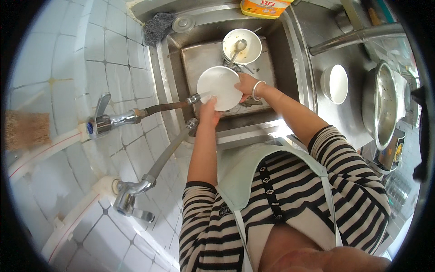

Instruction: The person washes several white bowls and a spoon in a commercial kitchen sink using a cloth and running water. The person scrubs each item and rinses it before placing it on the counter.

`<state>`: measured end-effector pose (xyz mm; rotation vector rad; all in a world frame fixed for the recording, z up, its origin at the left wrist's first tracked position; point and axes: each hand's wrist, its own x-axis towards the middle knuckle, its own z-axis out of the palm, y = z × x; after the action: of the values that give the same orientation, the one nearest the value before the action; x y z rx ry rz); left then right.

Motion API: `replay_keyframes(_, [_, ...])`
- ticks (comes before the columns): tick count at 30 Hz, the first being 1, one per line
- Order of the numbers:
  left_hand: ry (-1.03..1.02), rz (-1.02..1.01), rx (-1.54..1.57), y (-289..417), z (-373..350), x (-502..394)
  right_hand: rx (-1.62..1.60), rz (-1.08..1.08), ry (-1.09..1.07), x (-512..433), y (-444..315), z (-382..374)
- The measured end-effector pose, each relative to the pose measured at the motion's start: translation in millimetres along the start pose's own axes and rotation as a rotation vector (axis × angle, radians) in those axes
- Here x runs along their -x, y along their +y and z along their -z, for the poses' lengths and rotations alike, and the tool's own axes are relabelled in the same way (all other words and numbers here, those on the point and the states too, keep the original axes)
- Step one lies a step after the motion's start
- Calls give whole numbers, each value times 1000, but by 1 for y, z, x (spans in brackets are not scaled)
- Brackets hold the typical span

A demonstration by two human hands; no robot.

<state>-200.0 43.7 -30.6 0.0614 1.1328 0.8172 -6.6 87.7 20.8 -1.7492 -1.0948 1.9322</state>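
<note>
Both my hands hold a white bowl point(221, 87) over the stainless steel sink point(238, 134). My left hand point(209, 112) grips its lower left rim, close to the mouth of the upper faucet point(193, 99). At its right rim is my right hand point(248, 86), with a white bangle on the wrist. The fingers beneath the bowl are partly hidden. Just beyond stands another white bowl point(253, 47) with food residue, and a metal spoon point(240, 46) rests in it. Other utensils, partly covered, lie around and under that second bowl.
A lower faucet point(192, 124) also reaches the sink's left edge. A dark scouring cloth point(158, 27) and a drain plug point(183, 23) lie at the back left, a detergent bottle point(265, 9) behind. On the right counter are a white bowl point(335, 84) and a metal basin point(384, 105).
</note>
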Motion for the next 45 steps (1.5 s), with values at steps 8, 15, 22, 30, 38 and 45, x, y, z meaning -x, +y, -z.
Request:
replay_keyframes(8, [18,42,-191,6,39,24,23,12,51,2,26,-38])
replay_keyframes(15, [119,-165,-343,12,25,32,-112,-46,-46,-2,29,-23])
replay_keyframes(22, [99,-734,-719,16,29,32,273,431,300,-3,38,-32])
replay_keyframes(30, [-31,-1083,-900,5,14,42,44,891,469,24,32,-39])
replay_keyframes(38, [-95,-1044,-890,-3,-36,68,304,1054,645,71,15,-4])
replay_keyframes(45, [-109,-1004,-894,-18,-88,72,376,1088,729,106,12,44])
